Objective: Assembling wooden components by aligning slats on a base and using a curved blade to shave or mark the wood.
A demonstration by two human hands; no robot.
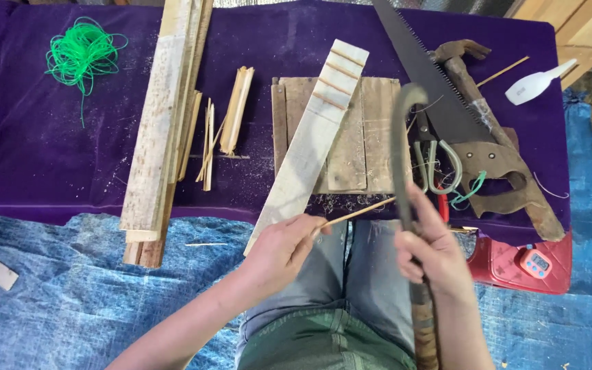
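Near: left hand pinches a thin bamboo stick, tip angled right toward the blade. Right hand is clenched on the handle of a curved knife, blade upright, hook far, seemingly placed for whittling over the lap. Farther, on the purple table: notched plank leaning over a wood block, scissors, handsaw right, split strips, long slats and green cord left.

A low worktop draped in purple cloth fills the upper view, dusted with sawdust. Below it, a blue tarp covers the floor, rumpled and speckled with wood shavings. Pale wooden boards stand at the top right corner. Even daylight, soft shadows.
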